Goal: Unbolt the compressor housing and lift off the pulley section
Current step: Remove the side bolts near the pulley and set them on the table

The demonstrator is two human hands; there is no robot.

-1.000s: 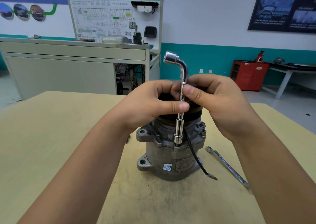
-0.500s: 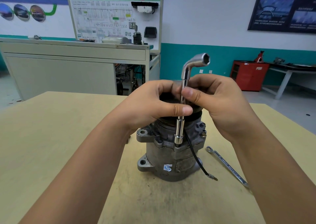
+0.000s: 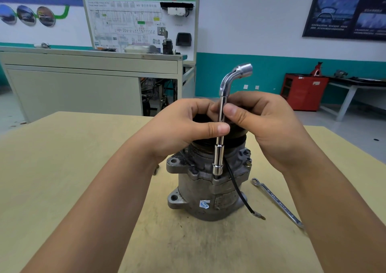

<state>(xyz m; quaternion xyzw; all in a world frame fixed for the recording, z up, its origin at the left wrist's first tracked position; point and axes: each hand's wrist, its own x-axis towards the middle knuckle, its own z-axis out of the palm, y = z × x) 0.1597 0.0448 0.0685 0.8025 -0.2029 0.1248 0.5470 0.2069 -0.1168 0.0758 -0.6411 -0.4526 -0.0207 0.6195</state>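
A grey metal compressor (image 3: 205, 191) stands upright on the wooden table (image 3: 62, 168), its black pulley section (image 3: 236, 138) on top and mostly hidden behind my hands. A chrome L-shaped socket wrench (image 3: 220, 149) stands vertical with its lower socket on a housing bolt at the front flange. Its bent upper end points up and to the right. My left hand (image 3: 183, 126) pinches the shaft from the left with thumb and fingers. My right hand (image 3: 265, 124) pinches it from the right a little higher. A black wire (image 3: 240, 193) hangs down the housing's right side.
A combination spanner (image 3: 277, 202) lies flat on the table right of the compressor. A small metal part (image 3: 155, 169) peeks out behind my left wrist. Beyond the table stand a grey cabinet (image 3: 83, 80), a training board and a red tool cart (image 3: 302, 91).
The wrench's bent top swung from pointing left to pointing right as my fingers twirled the shaft. Both hands and the compressor stayed in place.
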